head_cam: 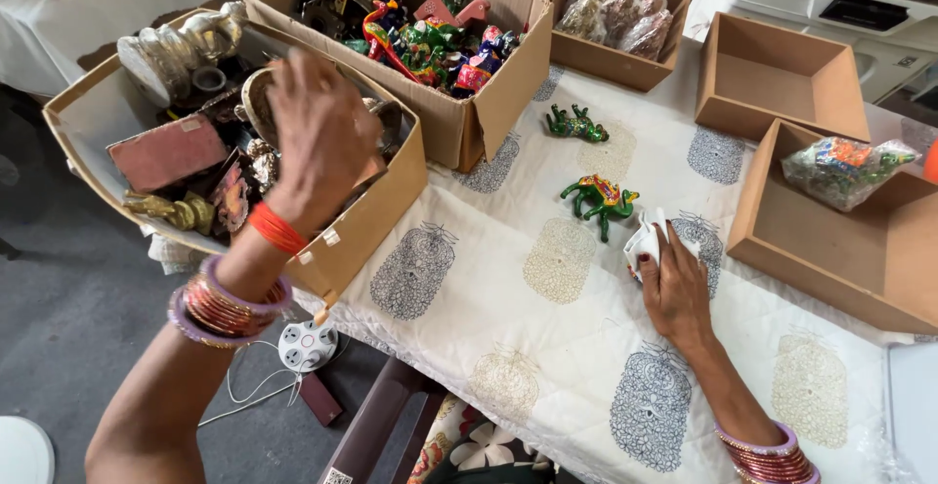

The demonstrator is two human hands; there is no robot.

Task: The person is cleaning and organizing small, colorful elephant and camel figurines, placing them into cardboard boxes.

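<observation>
L hand (318,137) is up in the upper left of frame, arm reaching in from bottom left, wrist w/ red thread and pink/orange bangles. Back of hand faces the camera, fingers curled down into the cardboard box (366,220) of metal items; it covers a round brass piece (256,103), but grip is hidden by the hand itself, so can't tell if it's got hold or how far open it is.

R hand (674,289) lies right of centre, forearm coming in from bottom right, palm down on the printed tablecloth (547,337), fingers closed around a crumpled white cloth (647,240) pressed to the table.

Just beside the cloth, to its upper left, a green painted camel figurine (598,199) lies on its side, long axis approx left-right, legs pointing toward bottom of frame. A second green figurine (576,126) lies further up, near centre top, also roughly left-right.

Behind: bigger box of coloured figurines (440,44) at top centre, shallow tray w/ a wrapped bag (845,167) at right
</observation>
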